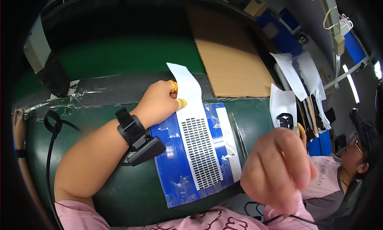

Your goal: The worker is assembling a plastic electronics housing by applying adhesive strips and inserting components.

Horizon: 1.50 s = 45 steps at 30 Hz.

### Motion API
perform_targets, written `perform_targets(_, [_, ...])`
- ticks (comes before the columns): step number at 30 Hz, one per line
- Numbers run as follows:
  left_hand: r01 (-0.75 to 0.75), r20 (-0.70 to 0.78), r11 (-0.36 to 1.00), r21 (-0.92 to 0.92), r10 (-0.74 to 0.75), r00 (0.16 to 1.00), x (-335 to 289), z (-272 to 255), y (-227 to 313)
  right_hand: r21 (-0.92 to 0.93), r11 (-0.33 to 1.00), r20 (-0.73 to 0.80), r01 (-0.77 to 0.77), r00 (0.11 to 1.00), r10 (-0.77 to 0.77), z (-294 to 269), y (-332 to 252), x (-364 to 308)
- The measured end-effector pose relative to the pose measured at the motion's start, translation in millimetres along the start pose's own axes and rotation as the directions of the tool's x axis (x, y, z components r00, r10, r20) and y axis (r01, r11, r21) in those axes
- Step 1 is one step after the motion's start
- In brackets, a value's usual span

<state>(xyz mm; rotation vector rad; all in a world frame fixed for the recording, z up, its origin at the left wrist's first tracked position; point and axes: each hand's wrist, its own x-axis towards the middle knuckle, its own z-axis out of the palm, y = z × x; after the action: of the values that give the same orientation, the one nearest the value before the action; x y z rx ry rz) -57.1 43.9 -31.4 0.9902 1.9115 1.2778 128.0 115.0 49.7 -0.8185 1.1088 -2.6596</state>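
Observation:
My left hand (159, 100), with yellow covers on its fingertips, grips the upper part of a white label sheet (193, 94). Rows of small black rectangles fill the sheet's lower part, which lies over a blue board (171, 162) with clear tape on it. My right hand (277, 170) is raised close to the camera right of the board, its fingers curled together; whatever they may hold is hidden. Just beyond it shows a black piece with white marks (285, 120); whether my hand touches it I cannot tell. A white strip (229, 144) lies along the board's right side.
A large cardboard sheet (235, 58) lies across the far side of the green table (123, 186). White sheets (289, 72) are stacked at the right, near another person (331, 178). A black cable (50, 162) and someone's arm (20, 134) are at the left.

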Motion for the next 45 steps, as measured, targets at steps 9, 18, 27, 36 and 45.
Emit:
perform_targets(9, [-0.065, -0.006, 0.997, -0.032, 0.065, 0.998, 4.2, 2.5, -12.7, 0.114, 0.993, -0.248, 0.03, 0.969, -0.001, -11.6, -15.8, -2.6])
perform_targets(18, [0.082, -0.022, 0.996, -0.022, -0.083, 0.996, 1.4, 2.1, 2.7, 0.183, 0.981, 0.143, 0.061, 0.986, -0.088, -40.3, -5.2, -7.8])
perform_targets(27, [0.066, -0.042, 0.994, -0.091, -0.07, 0.997, 0.8, 7.4, 18.8, 0.102, 0.995, 0.459, -0.021, 0.888, -0.029, -11.6, -5.2, -2.4])
perform_targets(36, [0.112, -0.093, 0.99, -0.091, -0.12, 0.988, -3.4, 2.2, 1.8, -0.491, 0.868, -0.412, 0.069, 0.86, -0.301, 37.9, -32.3, -26.3])
perform_targets(45, [0.139, -0.066, 0.983, -0.118, -0.148, 0.987, 1.9, 4.3, 5.5, -0.7, 0.629, -0.347, 0.337, 0.609, -0.713, 81.7, -26.3, -26.2])
